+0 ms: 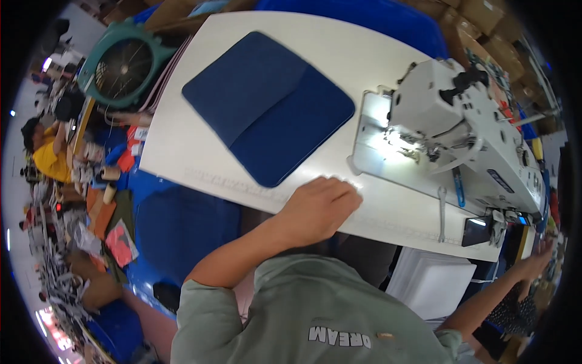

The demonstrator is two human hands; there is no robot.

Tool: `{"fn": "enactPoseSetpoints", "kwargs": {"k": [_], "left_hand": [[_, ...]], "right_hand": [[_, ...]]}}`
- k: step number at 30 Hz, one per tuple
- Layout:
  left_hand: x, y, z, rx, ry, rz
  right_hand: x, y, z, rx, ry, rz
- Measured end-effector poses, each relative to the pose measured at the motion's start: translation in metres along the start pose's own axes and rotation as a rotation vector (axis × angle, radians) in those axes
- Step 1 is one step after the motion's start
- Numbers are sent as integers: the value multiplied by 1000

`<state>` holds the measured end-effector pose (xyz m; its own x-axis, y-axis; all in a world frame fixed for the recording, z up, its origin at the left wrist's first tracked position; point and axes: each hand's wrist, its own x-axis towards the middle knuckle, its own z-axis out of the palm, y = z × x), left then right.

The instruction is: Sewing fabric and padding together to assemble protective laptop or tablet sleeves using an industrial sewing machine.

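My left hand (pixel 324 206) rests at the near edge of the white table, its fingers curled into a loose fist; nothing shows in it. Just beyond it lies a dark blue fabric piece (pixel 267 109) with rounded corners, flat and turned diagonally. Part of it carries a second, darker layer like a pocket. Far out to the right, past the table's end, my right hand (pixel 535 261) is stretched away with its fingers extended, and no object is visible in it. A white sewing machine (pixel 448 115) stands on the table's right side, its lamp lit over the needle area.
A wrench (pixel 442 212), a blue-handled tool (pixel 459 188) and a phone-like dark device (pixel 477 231) lie near the machine. White sheets (pixel 433 282) are stacked below the table edge. A green round fan (pixel 124 67) stands at the far left; a person in yellow (pixel 51 155) sits beyond.
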<state>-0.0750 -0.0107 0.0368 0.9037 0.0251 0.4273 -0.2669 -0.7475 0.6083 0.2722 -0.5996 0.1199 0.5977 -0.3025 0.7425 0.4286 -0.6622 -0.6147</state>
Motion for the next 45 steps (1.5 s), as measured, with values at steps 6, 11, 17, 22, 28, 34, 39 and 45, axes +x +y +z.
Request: {"fn": "enactPoseSetpoints", "kwargs": {"k": [6, 11, 17, 22, 28, 34, 39, 45], "left_hand": [[-122, 16, 35, -458, 20, -572], [-160, 12, 37, -570, 16, -769], [-169, -8, 18, -605, 112, -888], [-182, -21, 8, -727, 221, -952], [-195, -49, -6, -965, 397, -1025], [-236, -71, -32, -1206, 730, -861], [-199, -45, -69, -1250, 889, -1012], [-190, -62, -81, -937, 788, -925]], "right_hand": [[-232, -145, 56, 235, -601, -286], [-316, -318, 161, 497, -1173, -320], [-343, -358, 274, 422, -1158, -235], [-347, -392, 316, -14, -1134, -136], [-342, -392, 311, 133, -1423, 1], [-358, -376, 213, 541, -1736, 308], [-373, -333, 101, 681, -1905, 586], [-414, -280, 65, 650, -1834, 711]]}}
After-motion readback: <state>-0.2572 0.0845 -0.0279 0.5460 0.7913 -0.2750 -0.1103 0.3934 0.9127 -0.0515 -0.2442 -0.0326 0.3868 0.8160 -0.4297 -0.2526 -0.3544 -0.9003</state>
